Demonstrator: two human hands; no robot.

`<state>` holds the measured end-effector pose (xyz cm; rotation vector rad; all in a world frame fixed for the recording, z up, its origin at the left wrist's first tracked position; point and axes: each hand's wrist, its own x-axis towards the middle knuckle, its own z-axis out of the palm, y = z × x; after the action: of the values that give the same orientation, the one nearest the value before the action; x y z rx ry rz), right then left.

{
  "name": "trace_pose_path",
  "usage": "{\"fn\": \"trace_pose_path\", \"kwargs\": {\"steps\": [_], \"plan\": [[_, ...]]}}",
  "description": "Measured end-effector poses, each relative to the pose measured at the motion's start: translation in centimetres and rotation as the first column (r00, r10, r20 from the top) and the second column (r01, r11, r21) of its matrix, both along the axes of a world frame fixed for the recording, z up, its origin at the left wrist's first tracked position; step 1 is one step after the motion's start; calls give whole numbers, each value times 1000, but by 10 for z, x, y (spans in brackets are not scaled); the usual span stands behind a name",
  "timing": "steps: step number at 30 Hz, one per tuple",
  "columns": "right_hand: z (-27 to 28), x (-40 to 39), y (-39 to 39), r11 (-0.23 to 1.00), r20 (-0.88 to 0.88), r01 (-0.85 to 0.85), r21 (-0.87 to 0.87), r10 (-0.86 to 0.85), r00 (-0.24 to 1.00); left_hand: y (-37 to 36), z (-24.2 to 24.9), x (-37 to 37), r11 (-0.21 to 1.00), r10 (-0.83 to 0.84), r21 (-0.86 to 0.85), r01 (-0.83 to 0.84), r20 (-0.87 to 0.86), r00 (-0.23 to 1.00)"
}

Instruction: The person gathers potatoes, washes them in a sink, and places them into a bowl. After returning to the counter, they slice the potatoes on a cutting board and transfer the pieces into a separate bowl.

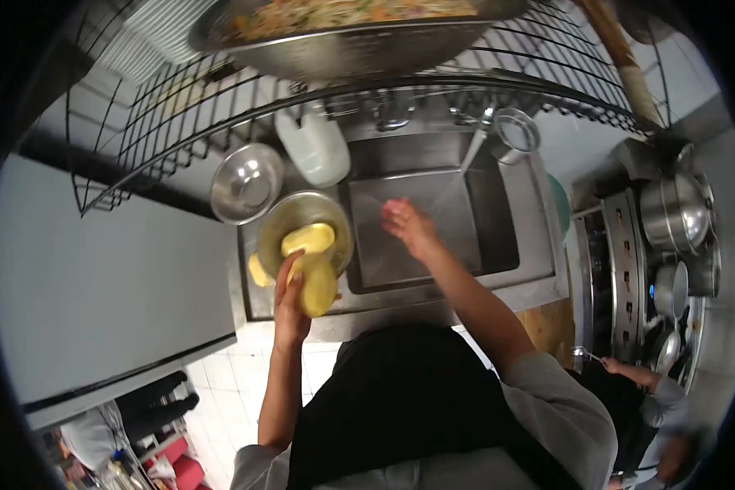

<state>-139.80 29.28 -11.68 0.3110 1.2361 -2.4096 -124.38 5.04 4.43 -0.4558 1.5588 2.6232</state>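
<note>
My left hand [290, 298] is closed around a large yellow peeled potato [317, 286], held at the near rim of a metal bowl [345, 224]. Inside that bowl lies another peeled potato [309, 239]. One more yellow piece [260, 269] sits on the counter just left of the bowl. Over the sink basin [490, 253] is my right hand [414, 231], its fingers loosely bent and apart, with nothing visible in them. A thin stream of water runs from the faucet [474, 151] into the basin, to the right of that hand.
An empty steel bowl [247, 184] and a white plastic jug [314, 151] stand behind the potatoes. Overhead, a wire rack [539, 90] carries a large pan [343, 57] of shredded vegetables. A metal pot [514, 135] is beside the faucet. Another person [637, 408] works by the stove at right.
</note>
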Motion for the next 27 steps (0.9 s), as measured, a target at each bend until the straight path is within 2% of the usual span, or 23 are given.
{"fn": "trace_pose_path", "kwargs": {"steps": [1,2,4,5,7,8,9,10,11,12,14,15,16,17,18,19,20,22,23,24,25,26,27], "plan": [[3,-21,34,989,100,95,-111,-84,991,17,-4,-28,987,-92,131,89,17,996],[12,-39,58,987,92,114,-109,-104,990,36,-18,-57,964,-169,211,165,1,986],[36,-67,97,902,137,385,-193,-364,921,89,-35,-118,934,-282,224,279,-17,959],[39,-76,107,892,124,408,-195,-390,913,117,-48,-147,921,-308,259,292,21,951],[40,-95,118,962,-66,229,-152,-241,968,167,-83,-195,900,-340,305,311,46,939],[57,-88,118,925,-326,191,330,-78,942,189,-92,-213,902,-354,303,308,112,928],[73,-74,110,641,-446,238,730,183,876,204,-117,-229,891,-381,302,338,95,920],[69,-64,97,457,-545,382,803,305,781,220,-147,-247,844,-363,432,318,22,932],[64,-56,90,262,-585,526,809,443,679,234,-162,-259,777,-335,554,300,-39,941],[68,-51,98,247,-589,537,806,424,688,244,-150,-260,768,-361,553,324,-44,931],[79,-41,115,40,-754,822,567,427,500,260,-126,-248,699,-378,571,430,-216,900],[71,-57,131,256,-792,751,609,250,557,274,-126,-259,848,-404,403,344,72,912],[77,-67,141,257,-787,744,617,240,569,281,-125,-259,849,-409,401,344,87,908],[87,-74,147,409,-538,474,780,50,842,285,-122,-254,870,-404,344,354,83,911],[92,-77,151,592,-176,183,785,-71,982,288,-117,-252,885,-401,285,367,68,914],[73,-70,130,213,-594,575,790,36,804,290,-112,-257,910,-344,306,279,182,921],[74,-65,126,212,-597,577,789,44,801,287,-116,-262,910,-340,310,276,176,924],[76,-55,116,-78,-726,841,536,465,506,269,-136,-263,758,-357,524,388,-164,920],[82,-63,131,-45,-711,891,452,585,390,272,-126,-270,883,-297,426,195,188,936],[67,-79,136,-40,-712,886,461,580,396,267,-119,-264,887,-294,421,189,200,935],[38,-100,141,599,-727,526,603,141,672,260,-119,-261,870,-335,433,235,171,927],[54,-103,139,986,-334,116,123,-69,940,257,-110,-258,850,-378,443,285,135,916],[73,-101,153,945,-193,-11,327,78,978,256,-100,-252,821,-391,483,303,91,916]]}}
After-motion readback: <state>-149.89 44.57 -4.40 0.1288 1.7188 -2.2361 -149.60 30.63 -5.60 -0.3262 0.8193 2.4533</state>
